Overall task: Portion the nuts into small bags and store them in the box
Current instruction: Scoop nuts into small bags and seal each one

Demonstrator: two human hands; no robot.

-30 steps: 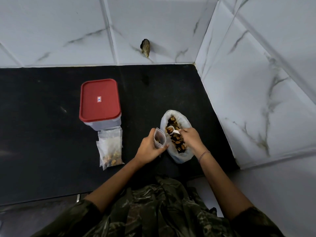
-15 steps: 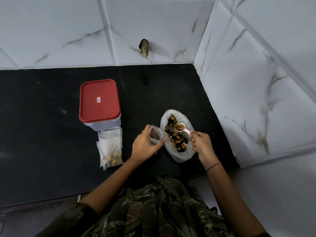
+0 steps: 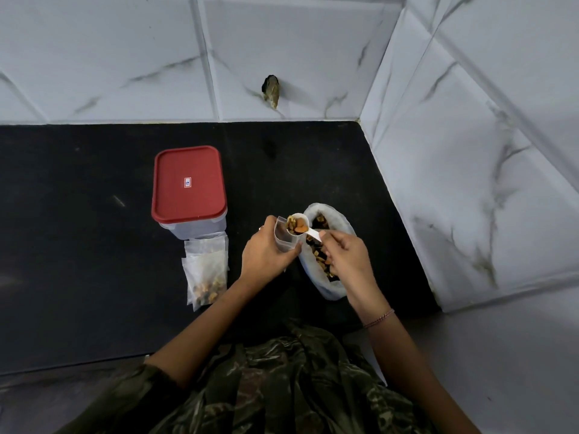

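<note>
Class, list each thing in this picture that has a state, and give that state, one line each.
box: shut, red lid on.
small bag: open, gripped by left hand.
scoop: full of nuts, pinched by right hand at the small bag's mouth.
large bag: open, nuts inside.
filled bags: lying outside the box.

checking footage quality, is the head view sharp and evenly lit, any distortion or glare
Head view: wide-angle distortion splays the wall tiles toward the edges; light is dim and soft, no hard glare on the red lid; the scoop over the small bag looks sharp, little motion blur.
</note>
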